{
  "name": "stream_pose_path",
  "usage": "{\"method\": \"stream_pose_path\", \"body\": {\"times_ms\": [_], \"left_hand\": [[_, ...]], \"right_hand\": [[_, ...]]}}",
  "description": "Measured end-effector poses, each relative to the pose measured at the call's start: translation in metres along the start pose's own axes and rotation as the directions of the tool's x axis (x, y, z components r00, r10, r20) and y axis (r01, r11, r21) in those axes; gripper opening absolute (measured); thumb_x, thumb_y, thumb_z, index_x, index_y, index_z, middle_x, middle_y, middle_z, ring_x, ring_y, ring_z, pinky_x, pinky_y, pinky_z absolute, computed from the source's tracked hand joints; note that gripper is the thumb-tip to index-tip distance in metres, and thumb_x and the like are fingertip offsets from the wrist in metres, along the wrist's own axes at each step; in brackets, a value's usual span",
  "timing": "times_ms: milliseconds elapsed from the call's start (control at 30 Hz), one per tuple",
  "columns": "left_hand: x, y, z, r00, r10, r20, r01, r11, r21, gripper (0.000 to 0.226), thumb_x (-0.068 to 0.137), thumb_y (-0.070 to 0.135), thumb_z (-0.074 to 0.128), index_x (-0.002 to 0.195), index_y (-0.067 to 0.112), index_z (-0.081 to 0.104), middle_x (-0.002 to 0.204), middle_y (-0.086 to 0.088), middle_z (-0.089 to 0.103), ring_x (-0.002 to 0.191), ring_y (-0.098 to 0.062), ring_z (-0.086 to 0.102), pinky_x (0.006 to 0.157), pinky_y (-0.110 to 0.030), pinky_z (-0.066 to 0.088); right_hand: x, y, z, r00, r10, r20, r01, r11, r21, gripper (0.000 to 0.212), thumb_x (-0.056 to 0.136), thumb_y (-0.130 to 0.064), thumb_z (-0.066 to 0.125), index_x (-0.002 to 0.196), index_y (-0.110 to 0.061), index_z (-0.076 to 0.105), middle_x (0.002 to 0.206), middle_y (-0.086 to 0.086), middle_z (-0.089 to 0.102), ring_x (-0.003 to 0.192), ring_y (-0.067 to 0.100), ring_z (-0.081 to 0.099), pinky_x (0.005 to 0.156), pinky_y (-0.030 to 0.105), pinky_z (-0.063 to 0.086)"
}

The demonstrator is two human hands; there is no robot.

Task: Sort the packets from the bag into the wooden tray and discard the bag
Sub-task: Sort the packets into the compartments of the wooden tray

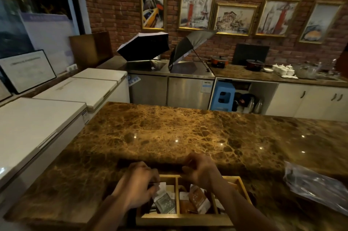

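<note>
Brown marble counter [169, 133] below a brick wall [116, 5]; wooden tray [184, 218] at near edge; left hand [135, 187] and right hand [202, 172] curled, grip indeterminate.

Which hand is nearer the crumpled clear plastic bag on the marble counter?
Right. The right hand hovers over the wooden tray, well left of the bag; the left hand is farther left.
</note>
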State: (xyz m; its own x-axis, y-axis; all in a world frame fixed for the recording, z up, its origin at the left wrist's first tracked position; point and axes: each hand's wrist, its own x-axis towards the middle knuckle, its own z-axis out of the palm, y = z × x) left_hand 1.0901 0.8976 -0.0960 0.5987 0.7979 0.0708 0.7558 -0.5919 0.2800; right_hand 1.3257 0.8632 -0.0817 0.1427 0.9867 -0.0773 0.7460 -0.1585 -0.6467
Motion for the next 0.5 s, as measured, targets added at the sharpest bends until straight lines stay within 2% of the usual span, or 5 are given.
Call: {"method": "stream_pose_path", "body": {"times_ms": [100, 267, 500], "left_hand": [[0.01, 0.006, -0.006, 0.996, -0.034, -0.08, 0.031, 0.999, -0.043, 0.018, 0.088, 0.054, 0.059, 0.101, 0.041, 0.063, 0.102, 0.023, 0.06, 0.104, 0.001, 0.052, 0.087, -0.023, 0.044], [0.023, 0.025, -0.012, 0.994, -0.101, -0.048, 0.096, 0.99, -0.105, 0.036, 0.091, 0.055, 0.057, 0.125, 0.043, 0.055, 0.13, 0.02, 0.056, 0.127, -0.006, 0.046, 0.106, -0.031, 0.037], [0.039, 0.071, -0.017, 0.988, -0.149, 0.045, 0.15, 0.988, -0.043, 0.054, 0.093, 0.057, 0.054, 0.143, 0.039, 0.042, 0.151, 0.007, 0.045, 0.14, -0.017, 0.038, 0.115, -0.037, 0.035]], "right_hand": [[-0.005, 0.01, -0.008, 0.998, 0.045, -0.042, -0.047, 0.998, -0.042, 0.019, 0.09, -0.03, 0.072, 0.108, -0.031, 0.067, 0.107, -0.007, 0.068, 0.098, 0.01, 0.065, 0.09, 0.035, 0.059], [-0.021, 0.032, -0.024, 0.998, 0.034, -0.055, -0.038, 0.998, -0.058, 0.008, 0.094, -0.03, 0.067, 0.102, -0.031, 0.067, 0.1, -0.008, 0.069, 0.094, 0.007, 0.065, 0.089, 0.036, 0.059], [-0.043, 0.063, -0.065, 0.991, 0.117, -0.066, -0.12, 0.992, -0.041, 0.014, 0.089, -0.045, 0.065, 0.094, -0.034, 0.07, 0.09, -0.007, 0.074, 0.085, 0.01, 0.071, 0.082, 0.042, 0.062]]}}
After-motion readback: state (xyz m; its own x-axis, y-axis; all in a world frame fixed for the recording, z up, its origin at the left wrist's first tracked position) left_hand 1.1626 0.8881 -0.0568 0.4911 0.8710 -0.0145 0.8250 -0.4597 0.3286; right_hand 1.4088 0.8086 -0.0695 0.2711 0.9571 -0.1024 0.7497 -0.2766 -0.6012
